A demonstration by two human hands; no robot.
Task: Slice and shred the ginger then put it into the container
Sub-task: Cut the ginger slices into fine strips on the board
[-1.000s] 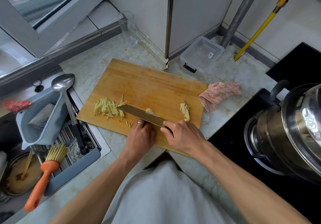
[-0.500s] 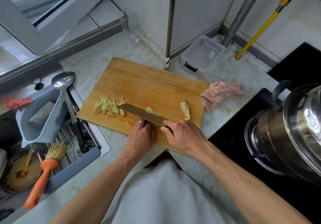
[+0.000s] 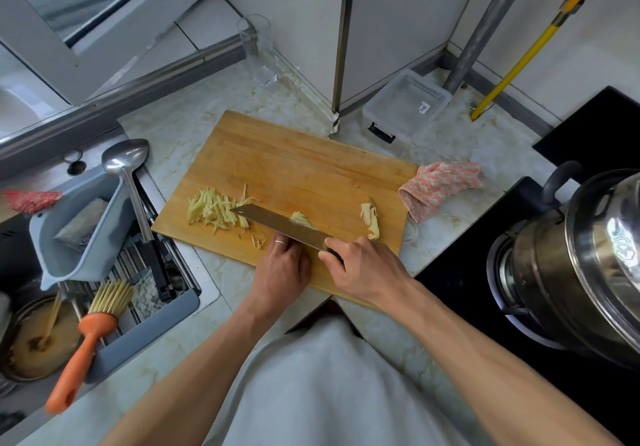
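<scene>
Gripping the handle of a broad steel knife [image 3: 280, 226], the right hand [image 3: 360, 269] holds the blade across a wooden cutting board [image 3: 294, 168], beside the left hand [image 3: 282, 269], fingers curled down at ginger hidden behind the blade. Pale ginger shreds [image 3: 213, 208] lie at the knife's tip, peel scraps [image 3: 370, 219] toward the board's right end. Beyond the board sits a clear plastic container [image 3: 407, 104].
</scene>
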